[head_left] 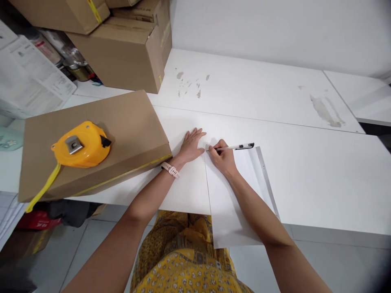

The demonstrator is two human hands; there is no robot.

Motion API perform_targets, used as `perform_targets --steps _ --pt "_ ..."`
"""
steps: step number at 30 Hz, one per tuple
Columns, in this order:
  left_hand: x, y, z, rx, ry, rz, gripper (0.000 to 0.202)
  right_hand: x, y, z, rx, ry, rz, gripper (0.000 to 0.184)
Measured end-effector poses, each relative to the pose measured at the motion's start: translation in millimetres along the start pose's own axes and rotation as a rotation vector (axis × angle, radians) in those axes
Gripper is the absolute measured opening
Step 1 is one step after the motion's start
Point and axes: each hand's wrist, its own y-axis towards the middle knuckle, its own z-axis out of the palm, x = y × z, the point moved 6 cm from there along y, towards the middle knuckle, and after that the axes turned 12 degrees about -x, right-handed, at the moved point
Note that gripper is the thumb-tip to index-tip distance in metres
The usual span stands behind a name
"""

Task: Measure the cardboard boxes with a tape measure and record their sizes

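Observation:
My right hand (224, 158) is closed around a pen (236, 147) with a clear barrel and black end. The pen's tip points left, at the upper left corner of a white sheet of paper (229, 215). That sheet lies under my right wrist and hangs over the front edge of the table. Flat on the white table (189, 191), just left of the paper, rests my left hand (192, 145), fingers spread and holding nothing. A pale pink watch band circles my left wrist. No writing can be made out on the paper.
Left of my hands lies a closed cardboard box (128, 118) with an orange tape measure (85, 144) on top, its yellow tape hanging over the side. More cardboard boxes (122, 53) are stacked behind. Printed sheets (36, 77) stand at the far left. A white wall borders the back.

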Motion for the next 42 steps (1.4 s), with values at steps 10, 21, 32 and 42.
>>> perform_targets --steps 10,21,32,42 --pt "1.5 1.1 1.3 -0.015 -0.013 0.007 0.071 0.7 -0.2 1.1 0.015 -0.014 -0.027 0.036" --pt "0.9 0.9 0.2 -0.009 -0.017 0.002 0.071 2.5 -0.4 0.5 0.006 -0.01 -0.032 0.034" --pt "-2.6 -0.1 -1.8 0.007 0.001 -0.008 0.071 1.2 0.4 -1.7 -0.03 -0.017 -0.023 0.029" --pt "-3.0 -1.2 -2.0 0.009 0.004 -0.006 0.07 0.0 0.7 -1.0 -0.025 -0.018 -0.03 0.029"
